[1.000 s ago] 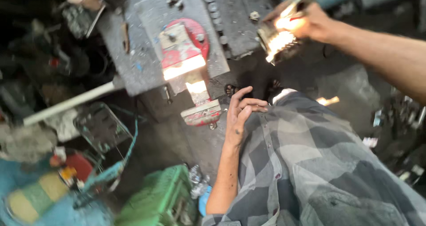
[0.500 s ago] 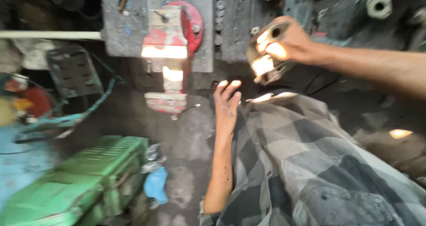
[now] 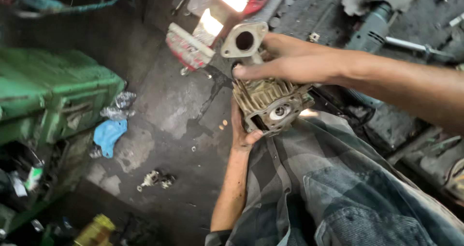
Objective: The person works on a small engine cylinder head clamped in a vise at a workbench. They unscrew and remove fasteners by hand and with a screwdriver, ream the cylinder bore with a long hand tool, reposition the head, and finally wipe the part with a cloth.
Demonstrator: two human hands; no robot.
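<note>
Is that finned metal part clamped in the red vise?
No, the finned metal part is held in both hands, in front of the red vise.

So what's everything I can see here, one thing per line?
finned metal engine part: one, grey, held at centre
bench vise: one, red and grey, top centre
green metal box: one, left
blue rag: one, on the floor beside the box
power drill: one, grey-blue, on the bench, top right
small metal piece: one, pale, on the floor, lower left
checked shirt: one, grey, lower right
left hand: under the part
right hand: on top of the part
</note>
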